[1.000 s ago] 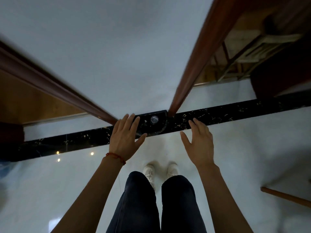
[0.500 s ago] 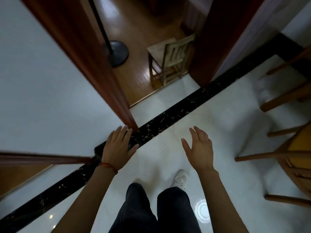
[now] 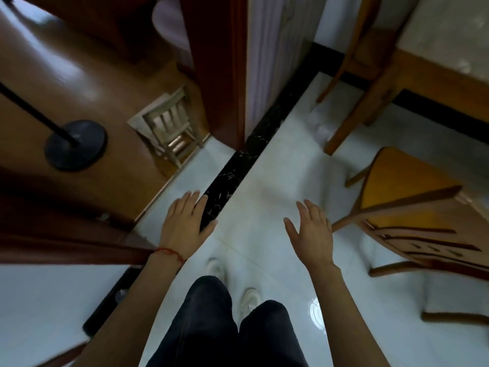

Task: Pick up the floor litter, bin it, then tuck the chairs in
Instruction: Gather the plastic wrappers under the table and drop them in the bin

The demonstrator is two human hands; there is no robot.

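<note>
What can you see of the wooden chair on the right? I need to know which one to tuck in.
The wooden chair stands on the white tiled floor at the person's right, beside the table, not tucked under it. It looks like orange-brown wood, with a smooth bare seat, a slatted back nearest the camera and thin legs splayed out by the wide lens. Nothing lies on it. The right hand, fingers straight, hovers just left of it without touching.

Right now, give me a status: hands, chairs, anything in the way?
Left hand open, right hand open, both empty. Wooden chair at right, not tucked under table. No litter seen; white tile floor ahead.
</note>
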